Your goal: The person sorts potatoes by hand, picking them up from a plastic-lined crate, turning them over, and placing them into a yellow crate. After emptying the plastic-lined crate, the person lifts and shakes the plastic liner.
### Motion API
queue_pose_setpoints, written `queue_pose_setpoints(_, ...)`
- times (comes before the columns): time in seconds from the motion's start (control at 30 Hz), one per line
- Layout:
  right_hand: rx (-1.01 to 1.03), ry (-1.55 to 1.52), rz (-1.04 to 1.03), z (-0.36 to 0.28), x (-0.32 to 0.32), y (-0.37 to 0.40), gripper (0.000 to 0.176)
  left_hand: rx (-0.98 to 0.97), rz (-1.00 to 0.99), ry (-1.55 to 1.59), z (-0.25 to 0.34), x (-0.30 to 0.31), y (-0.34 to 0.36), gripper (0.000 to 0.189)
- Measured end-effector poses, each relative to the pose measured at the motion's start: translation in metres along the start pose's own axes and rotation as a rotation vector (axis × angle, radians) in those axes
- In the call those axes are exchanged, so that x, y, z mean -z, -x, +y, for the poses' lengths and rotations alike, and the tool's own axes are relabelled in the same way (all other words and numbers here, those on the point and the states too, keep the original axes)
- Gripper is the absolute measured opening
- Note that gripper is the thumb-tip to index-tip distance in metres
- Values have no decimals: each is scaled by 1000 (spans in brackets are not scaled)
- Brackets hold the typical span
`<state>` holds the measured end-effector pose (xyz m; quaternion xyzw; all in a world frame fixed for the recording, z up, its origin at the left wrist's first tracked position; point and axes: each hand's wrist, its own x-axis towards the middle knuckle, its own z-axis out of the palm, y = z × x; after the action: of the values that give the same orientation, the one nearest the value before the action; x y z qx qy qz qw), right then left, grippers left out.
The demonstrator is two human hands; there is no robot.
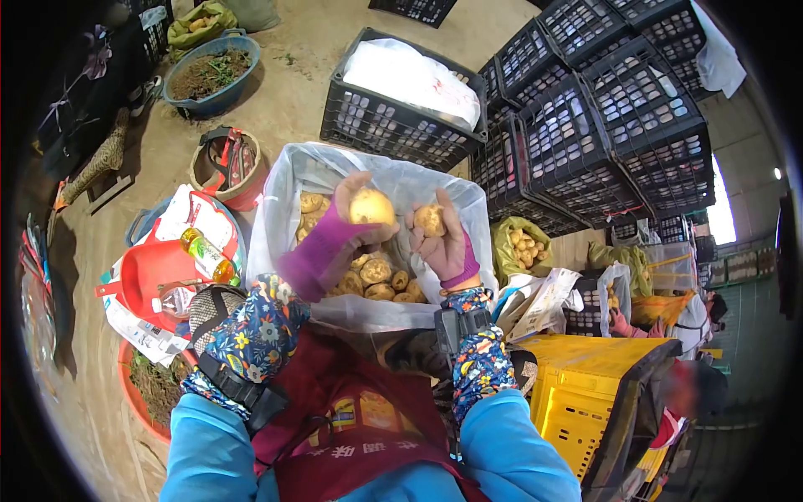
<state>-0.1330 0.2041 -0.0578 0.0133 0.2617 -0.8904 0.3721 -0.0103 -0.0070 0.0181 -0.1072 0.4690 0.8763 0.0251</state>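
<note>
My left hand, in a purple fingerless glove, holds a round yellow potato above a crate lined with a clear plastic bag. My right hand holds a smaller, knobbly potato just to the right of it. Below both hands, several more potatoes lie inside the lined crate. Floral sleeve covers sit over both my forearms.
A black crate with a white bag stands behind. Black crates are stacked at the right. A yellow crate is at lower right, beside another person. On the left are a red dustpan, a bottle and a blue basin.
</note>
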Motion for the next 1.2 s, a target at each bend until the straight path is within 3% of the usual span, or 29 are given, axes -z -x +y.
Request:
queue_pose_setpoints(0.1, 107, 418, 63, 2, -22, 17, 40, -44, -1, -92, -3, 4, -7, 80)
queue_pose_setpoints(0.2, 105, 706, 106, 1, -20, 14, 33, 6, 24, 210, 11, -3, 3, 50)
queue_pose_setpoints(0.3, 214, 580, 181, 11, -9, 4, 21, -415, -78, -115, -12, 14, -9, 30)
queue_pose_setpoints(0.33, 319, 952, 142, 10, -3, 3, 19, -344, -72, -234, -14, 23, -9, 39)
queue_pose_setpoints(0.4, 504, 1690, 36, 5, 11, -1, 21, -354, -28, -418, -9, 28, -10, 32)
queue_pose_setpoints(0.5, -246, 701, 328, -6, 52, -25, 15, -623, 16, -682, -6, 36, -13, 38)
queue_pose_setpoints(0.57, -319, 1742, -48, -7, 132, -51, 24, -333, 55, -301, 1, 33, -10, 39)
queue_pose_setpoints(0.6, -348, 2072, -295, -4, 154, -59, 28, -190, 82, -94, 7, 30, -9, 47)
queue_pose_setpoints(0.63, -366, 2381, -576, 3, 184, -69, 32, -228, 80, -211, 10, 28, -9, 48)
queue_pose_setpoints(0.7, -867, 2145, 155, 33, 235, -81, 40, -297, 70, -451, 12, 29, -14, 52)
queue_pose_setpoints(0.77, -1001, 2516, -162, 45, 236, -74, 43, -202, 115, -322, 12, 31, -21, 54)
queue_pose_setpoints(0.8, -1058, 2516, -255, 46, 189, -70, 42, -120, 161, -145, 16, 24, -23, 54)
queue_pose_setpoints(0.93, -1048, 2522, -333, 69, 239, -65, 45, 105, 263, 209, 36, 8, -28, 51)
queue_pose_setpoints(1.03, -920, 2224, -218, 53, 260, -75, 49, -26, 165, -214, 22, 17, -27, 48)
queue_pose_setpoints(1.17, -682, 893, 102, 26, 253, -72, 55, -283, 152, -688, 2, 34, -25, 51)
queue_pose_setpoints(1.2, -700, 767, 190, 10, 169, -61, 63, -304, 189, -803, 2, 35, -23, 55)
